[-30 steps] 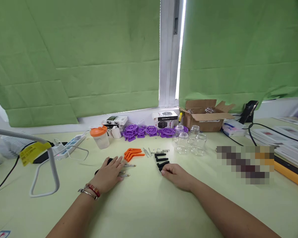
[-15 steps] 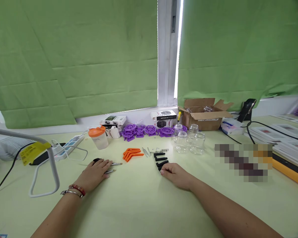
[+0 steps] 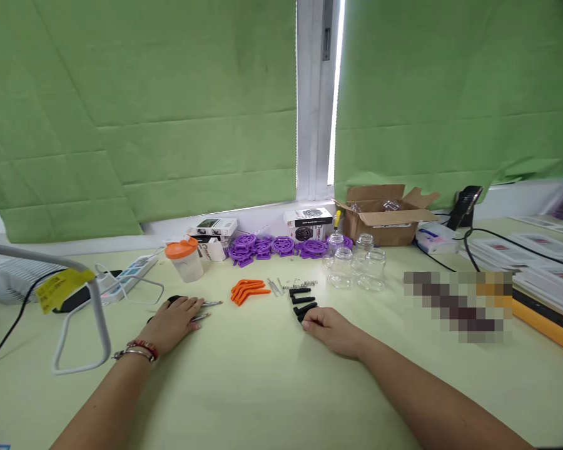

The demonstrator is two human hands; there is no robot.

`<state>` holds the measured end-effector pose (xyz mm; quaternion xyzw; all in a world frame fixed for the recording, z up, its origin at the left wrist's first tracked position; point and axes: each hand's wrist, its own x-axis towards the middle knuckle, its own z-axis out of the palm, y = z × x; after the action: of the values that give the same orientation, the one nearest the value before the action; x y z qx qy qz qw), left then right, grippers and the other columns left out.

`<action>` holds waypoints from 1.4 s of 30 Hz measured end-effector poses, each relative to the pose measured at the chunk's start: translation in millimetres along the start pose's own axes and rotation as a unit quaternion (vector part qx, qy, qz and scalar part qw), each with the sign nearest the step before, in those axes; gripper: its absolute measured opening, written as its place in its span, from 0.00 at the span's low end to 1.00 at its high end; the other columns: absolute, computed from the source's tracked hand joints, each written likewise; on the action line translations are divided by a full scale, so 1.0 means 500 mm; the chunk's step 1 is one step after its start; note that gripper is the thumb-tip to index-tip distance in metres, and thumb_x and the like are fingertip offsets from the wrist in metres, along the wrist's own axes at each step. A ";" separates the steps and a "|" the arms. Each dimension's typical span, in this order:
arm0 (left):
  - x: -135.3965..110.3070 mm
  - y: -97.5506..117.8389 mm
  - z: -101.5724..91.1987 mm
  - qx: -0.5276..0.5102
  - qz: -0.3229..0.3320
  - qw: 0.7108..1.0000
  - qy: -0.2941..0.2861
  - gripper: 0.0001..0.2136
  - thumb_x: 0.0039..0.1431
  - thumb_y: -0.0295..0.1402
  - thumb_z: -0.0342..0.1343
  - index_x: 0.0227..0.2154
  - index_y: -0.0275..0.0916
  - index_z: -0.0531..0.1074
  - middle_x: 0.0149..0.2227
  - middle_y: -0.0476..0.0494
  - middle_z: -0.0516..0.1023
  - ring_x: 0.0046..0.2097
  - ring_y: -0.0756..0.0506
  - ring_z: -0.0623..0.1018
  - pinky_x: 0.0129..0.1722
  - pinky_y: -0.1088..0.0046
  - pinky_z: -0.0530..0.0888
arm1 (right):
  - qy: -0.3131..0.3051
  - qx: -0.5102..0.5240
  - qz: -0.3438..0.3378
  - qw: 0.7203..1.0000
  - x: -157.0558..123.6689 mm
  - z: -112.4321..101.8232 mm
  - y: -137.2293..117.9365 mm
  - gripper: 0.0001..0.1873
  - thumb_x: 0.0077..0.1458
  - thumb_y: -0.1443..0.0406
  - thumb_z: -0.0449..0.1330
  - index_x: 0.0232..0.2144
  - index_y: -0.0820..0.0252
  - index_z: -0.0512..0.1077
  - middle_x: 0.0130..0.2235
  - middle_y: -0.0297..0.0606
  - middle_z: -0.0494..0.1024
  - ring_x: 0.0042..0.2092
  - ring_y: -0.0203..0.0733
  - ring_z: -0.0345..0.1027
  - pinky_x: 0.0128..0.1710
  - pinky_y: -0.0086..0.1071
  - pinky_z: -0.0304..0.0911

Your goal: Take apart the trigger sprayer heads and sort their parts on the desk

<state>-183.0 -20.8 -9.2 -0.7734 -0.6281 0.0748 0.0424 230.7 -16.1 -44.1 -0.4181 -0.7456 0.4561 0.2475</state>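
Observation:
My left hand (image 3: 173,324) lies palm down with its fingers stretched over two screwdrivers (image 3: 212,304). Their metal shafts point right from under it, and part of a black handle shows behind the knuckles. My right hand (image 3: 331,330) is curled, thumb and forefinger pinched at the nearest of several black L-shaped pieces (image 3: 306,308); the fingers hide part of that piece. Between the hands and farther back lie orange bent levers (image 3: 248,290), thin metal rods (image 3: 276,286) and small coil springs (image 3: 301,285).
Purple wheel-like frames (image 3: 282,246) line the back, beside small printed boxes (image 3: 308,220). Clear jars (image 3: 370,275) stand before an open cardboard box (image 3: 388,232). An orange-lidded cup (image 3: 184,259), a power strip (image 3: 130,280) and a white lamp frame (image 3: 104,325) are at left.
My left hand has slid a little to the left, and the screwdrivers have moved with it. My right hand stays at the black pieces, almost unmoved.

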 end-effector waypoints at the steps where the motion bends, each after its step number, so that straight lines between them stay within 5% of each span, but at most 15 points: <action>1: 0.001 0.000 0.000 -0.001 0.000 1.000 0.001 0.25 0.59 0.42 0.44 0.59 0.45 0.57 0.61 0.42 0.61 0.61 0.37 0.59 0.55 0.56 0.56 | 0.000 0.000 0.000 1.000 0.000 0.000 0.001 0.15 0.56 0.55 0.50 0.24 0.59 0.60 0.24 0.28 0.54 0.25 0.31 0.45 0.25 0.26 0.47; 25: 0.009 0.025 -0.025 0.016 0.021 1.000 0.015 0.27 0.57 0.41 0.48 0.59 0.44 0.56 0.62 0.39 0.59 0.62 0.37 0.58 0.57 0.54 0.52 | 0.006 0.007 0.000 1.000 0.001 -0.002 0.000 0.15 0.55 0.55 0.52 0.24 0.59 0.63 0.23 0.28 0.55 0.25 0.31 0.47 0.25 0.26 0.48; 31: 0.042 0.161 -0.076 -0.027 0.080 0.993 0.080 0.23 0.59 0.39 0.48 0.58 0.47 0.57 0.62 0.43 0.59 0.62 0.40 0.57 0.59 0.54 0.47 | 0.002 0.022 0.004 1.000 0.000 -0.001 0.002 0.15 0.55 0.54 0.51 0.25 0.59 0.64 0.23 0.27 0.55 0.25 0.31 0.46 0.25 0.26 0.48; 35: 0.068 0.298 -0.111 -0.072 0.202 0.973 0.089 0.15 0.58 0.39 0.51 0.47 0.42 0.68 0.48 0.39 0.74 0.51 0.40 0.70 0.52 0.59 0.59 | 0.023 0.024 0.011 0.999 0.001 -0.009 -0.002 0.15 0.54 0.54 0.52 0.25 0.60 0.64 0.23 0.27 0.54 0.25 0.31 0.45 0.25 0.26 0.47; 38: 0.078 0.371 -0.108 -0.079 0.209 0.973 0.055 0.10 0.57 0.39 0.52 0.30 0.37 0.71 0.34 0.38 0.75 0.37 0.40 0.73 0.41 0.61 0.65 | 0.066 0.025 0.038 0.997 0.004 -0.021 0.000 0.16 0.53 0.54 0.53 0.23 0.59 0.62 0.21 0.26 0.53 0.24 0.31 0.45 0.24 0.26 0.46; 42: 0.074 0.401 -0.076 -0.141 0.200 0.968 0.056 0.08 0.55 0.37 0.53 0.28 0.38 0.69 0.33 0.42 0.73 0.35 0.43 0.71 0.34 0.66 0.64 | 0.112 0.040 0.079 0.990 0.008 -0.038 0.013 0.17 0.51 0.53 0.53 0.21 0.59 0.59 0.20 0.26 0.52 0.23 0.31 0.44 0.23 0.26 0.46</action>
<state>24.3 -24.9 -6.2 -0.8843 -0.4616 -0.0506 -0.0481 245.3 -2.2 -41.0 -0.5139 -0.6587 0.4542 0.3094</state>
